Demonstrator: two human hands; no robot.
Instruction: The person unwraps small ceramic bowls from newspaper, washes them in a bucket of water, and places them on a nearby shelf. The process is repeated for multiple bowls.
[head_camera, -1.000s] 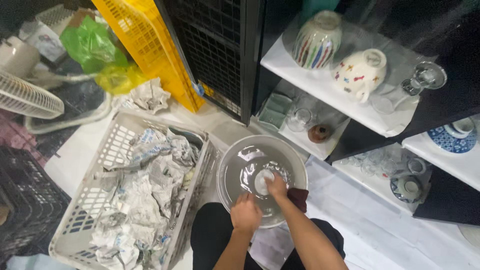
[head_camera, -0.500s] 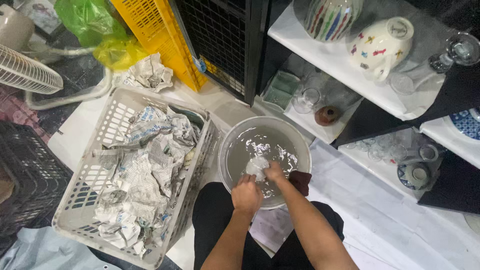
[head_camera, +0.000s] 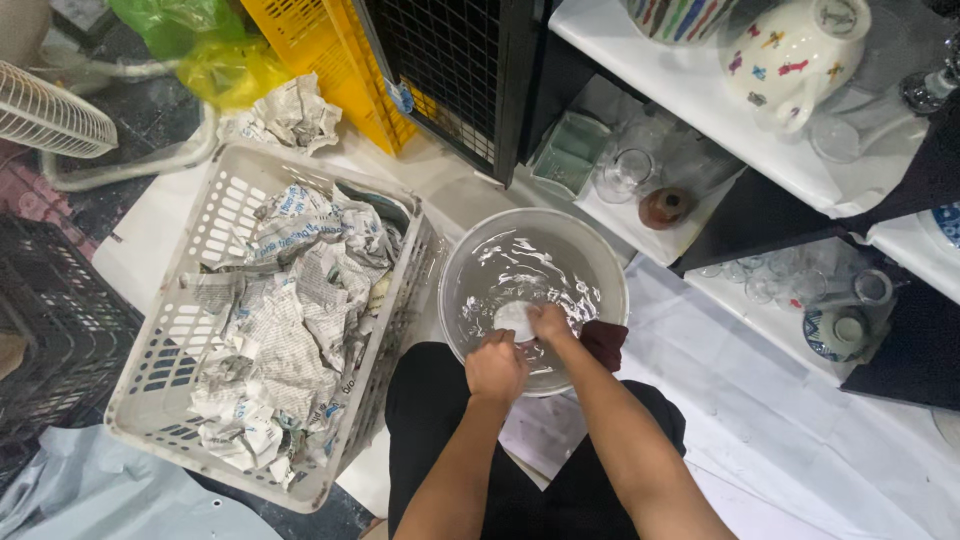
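Both hands in clear basin of water (head_camera: 590, 262) on the floor; left hand (head_camera: 495, 367) curled over near rim, right hand (head_camera: 551, 323) fingers pinching small white dish (head_camera: 514, 318) in the water; grey basket of crumpled newspaper (head_camera: 205, 210) just beside, left

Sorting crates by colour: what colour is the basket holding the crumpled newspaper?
White, or pale grey, basket; head view.

Just one view here, off your head, looking almost straight down from standing-ish height. Your forearms come in from the bottom edge, the water basin (head_camera: 533, 290) sits dead center, laundry basket (head_camera: 270, 310) left, shelves (head_camera: 700, 110) upper right.
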